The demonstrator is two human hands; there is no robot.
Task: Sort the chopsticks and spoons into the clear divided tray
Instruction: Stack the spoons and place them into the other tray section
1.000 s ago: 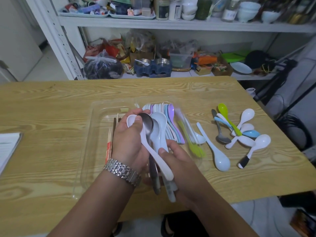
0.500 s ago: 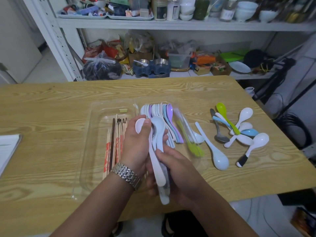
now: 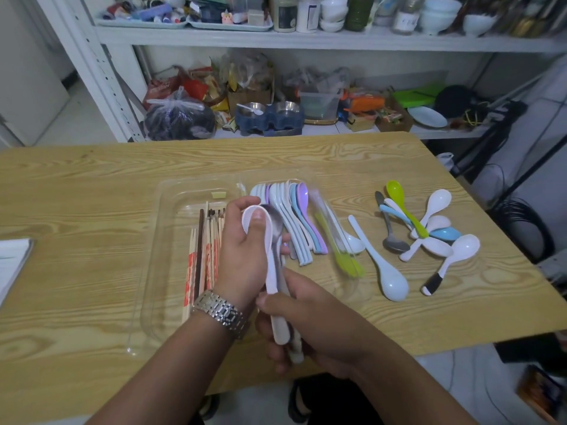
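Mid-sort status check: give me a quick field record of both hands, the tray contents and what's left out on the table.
left hand: grips the bowl ends of a bundle of spoons, thumb on a white bowl
right hand: grips the bundle's handles
clear divided tray: on the table, beneath both hands
left compartment: chopsticks, laid lengthwise
right compartment: nested spoons, in a row
unsorted: loose spoons on the table, right of the tray
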